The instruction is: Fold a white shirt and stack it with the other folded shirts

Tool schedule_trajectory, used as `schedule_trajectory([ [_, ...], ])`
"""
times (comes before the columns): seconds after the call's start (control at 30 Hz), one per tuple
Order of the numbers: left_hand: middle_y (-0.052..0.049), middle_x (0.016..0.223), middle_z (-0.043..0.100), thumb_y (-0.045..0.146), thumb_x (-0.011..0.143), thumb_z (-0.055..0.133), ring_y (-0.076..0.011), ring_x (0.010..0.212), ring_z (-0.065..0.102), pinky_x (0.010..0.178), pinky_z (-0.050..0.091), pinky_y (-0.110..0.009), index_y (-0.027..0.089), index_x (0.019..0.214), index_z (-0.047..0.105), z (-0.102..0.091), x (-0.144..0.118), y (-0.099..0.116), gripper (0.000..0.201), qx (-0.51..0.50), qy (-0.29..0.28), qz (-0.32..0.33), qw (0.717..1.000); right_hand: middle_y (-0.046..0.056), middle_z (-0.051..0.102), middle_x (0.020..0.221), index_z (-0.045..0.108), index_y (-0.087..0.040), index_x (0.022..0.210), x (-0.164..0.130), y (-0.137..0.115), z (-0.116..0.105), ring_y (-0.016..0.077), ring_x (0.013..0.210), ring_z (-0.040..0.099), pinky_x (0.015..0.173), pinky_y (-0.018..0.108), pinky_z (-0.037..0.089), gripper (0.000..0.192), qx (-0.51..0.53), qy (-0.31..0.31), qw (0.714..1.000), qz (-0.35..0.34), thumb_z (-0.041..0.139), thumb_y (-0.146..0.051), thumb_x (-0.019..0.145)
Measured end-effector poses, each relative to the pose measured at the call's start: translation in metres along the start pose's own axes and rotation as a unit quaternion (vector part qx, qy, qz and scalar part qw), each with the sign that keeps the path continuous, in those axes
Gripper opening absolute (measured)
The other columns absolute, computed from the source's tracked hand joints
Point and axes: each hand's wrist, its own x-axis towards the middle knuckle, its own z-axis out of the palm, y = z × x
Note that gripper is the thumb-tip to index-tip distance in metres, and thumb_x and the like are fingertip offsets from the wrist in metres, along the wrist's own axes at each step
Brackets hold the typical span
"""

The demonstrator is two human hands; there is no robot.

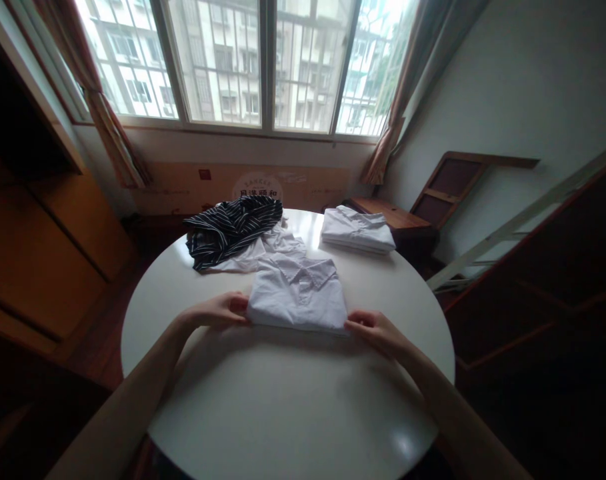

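- The round white table point(283, 400) fills the middle of the view, its near half bare, the clothes gathered toward twelve o'clock under the window point(263, 60), likely to keep working room in front
- A dark striped garment point(230, 228) lies crumpled at eleven o'clock, partly over a loose white shirt point(277, 245)
- A finished-looking folded white stack point(357, 230) sits apart at one o'clock
- The folded white collared shirt point(299, 293) lies flat at the centre, collar toward twelve
- The left hand point(217, 311) pinches its near left corner from nine o'clock, fingers closed on the cloth
- The right hand point(377, 331) meets the near right corner from three o'clock, fingertips curled at the edge; both forearms angle inward
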Motion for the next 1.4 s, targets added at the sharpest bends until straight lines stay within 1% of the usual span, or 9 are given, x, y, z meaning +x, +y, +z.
schedule_trajectory([
  [0.07, -0.005, 0.095, 0.057, 0.031, 0.07, 0.06, -0.0191, 0.092, 0.05, 0.08, 0.04, -0.026, 0.014, 0.09, 0.064, 0.0, -0.001, 0.002, 0.027, 0.013, -0.001, 0.019, 1.0, 0.0, 0.055, 0.067, 0.059, -0.015, 0.074, -0.006, -0.001, 0.001, 0.0109, 0.058, 0.048, 0.052, 0.022, 0.035, 0.031, -0.002, -0.012, 1.0, -0.024, 0.06, -0.045, 0.07],
  [0.17, -0.005, 0.099, 0.058, 0.029, 0.074, 0.053, -0.0202, 0.095, 0.05, 0.082, 0.04, -0.027, 0.014, 0.09, 0.065, 0.002, -0.002, 0.004, 0.025, 0.004, 0.009, 0.033, 0.999, 0.001, 0.057, 0.07, 0.06, -0.016, 0.072, -0.01, -0.004, 0.001, 0.0132, 0.063, 0.05, 0.058, 0.024, 0.038, 0.026, -0.017, -0.005, 0.999, -0.044, 0.06, -0.042, 0.07],
  [0.37, -0.007, 0.106, 0.056, 0.019, 0.068, 0.054, -0.018, 0.09, 0.054, 0.076, 0.044, -0.026, 0.014, 0.086, 0.065, 0.018, 0.006, 0.0, 0.022, 0.012, 0.11, 0.047, 0.993, 0.001, 0.055, 0.065, 0.059, -0.016, 0.069, -0.01, -0.008, 0.005, 0.0133, 0.061, 0.048, 0.057, 0.025, 0.037, 0.022, -0.022, 0.018, 0.998, -0.055, 0.058, -0.038, 0.071],
  [0.53, -0.007, 0.093, 0.059, 0.012, 0.06, 0.054, -0.0163, 0.08, 0.056, 0.067, 0.044, -0.022, 0.011, 0.07, 0.066, 0.027, 0.014, -0.008, 0.015, 0.061, 0.201, 0.056, 0.976, -0.001, 0.052, 0.062, 0.055, -0.017, 0.066, -0.012, -0.007, 0.007, 0.0126, 0.06, 0.047, 0.056, 0.024, 0.036, 0.02, -0.049, 0.048, 0.996, -0.061, 0.057, -0.036, 0.071],
  [0.77, -0.003, 0.076, 0.058, 0.012, 0.061, 0.047, -0.0118, 0.066, 0.052, 0.055, 0.038, -0.018, 0.011, 0.068, 0.065, 0.026, 0.013, -0.004, 0.019, 0.105, 0.25, 0.037, 0.962, -0.001, 0.051, 0.065, 0.053, -0.017, 0.067, -0.012, -0.003, 0.009, 0.0126, 0.061, 0.045, 0.057, 0.025, 0.036, 0.019, -0.074, 0.073, 0.992, -0.069, 0.054, -0.036, 0.072],
  [1.07, 0.0, 0.068, 0.056, 0.015, 0.065, 0.048, -0.0108, 0.063, 0.05, 0.057, 0.038, -0.019, 0.011, 0.066, 0.065, 0.023, 0.008, 0.001, 0.017, 0.148, 0.264, 0.026, 0.953, -0.001, 0.051, 0.064, 0.054, -0.018, 0.07, -0.012, -0.004, 0.01, 0.0128, 0.059, 0.046, 0.056, 0.025, 0.037, 0.019, -0.065, 0.071, 0.994, -0.059, 0.051, -0.036, 0.073],
  [1.23, -0.002, 0.073, 0.057, 0.019, 0.069, 0.048, -0.0118, 0.066, 0.051, 0.06, 0.039, -0.019, 0.011, 0.069, 0.065, 0.018, 0.006, -0.003, 0.019, 0.15, 0.263, 0.03, 0.952, 0.002, 0.052, 0.075, 0.056, -0.017, 0.072, -0.009, 0.002, 0.01, 0.0135, 0.066, 0.048, 0.061, 0.025, 0.04, 0.019, -0.067, 0.081, 0.989, -0.107, 0.052, -0.036, 0.075],
  [1.3, -0.002, 0.073, 0.057, 0.021, 0.07, 0.049, -0.0121, 0.067, 0.051, 0.06, 0.039, -0.019, 0.011, 0.07, 0.065, 0.016, 0.005, -0.003, 0.019, 0.142, 0.244, 0.022, 0.959, 0.002, 0.052, 0.077, 0.057, -0.017, 0.072, -0.009, 0.003, 0.01, 0.0137, 0.068, 0.049, 0.062, 0.025, 0.04, 0.019, -0.068, 0.082, 0.988, -0.116, 0.052, -0.036, 0.075],
  [1.4, -0.003, 0.078, 0.056, 0.026, 0.069, 0.052, -0.0132, 0.071, 0.052, 0.063, 0.041, -0.02, 0.011, 0.073, 0.065, 0.014, 0.003, -0.002, 0.02, 0.11, 0.177, 0.008, 0.978, 0.003, 0.054, 0.077, 0.058, -0.017, 0.073, -0.01, 0.002, 0.009, 0.0137, 0.066, 0.05, 0.061, 0.025, 0.04, 0.02, -0.056, 0.083, 0.99, -0.099, 0.054, -0.037, 0.074],
])
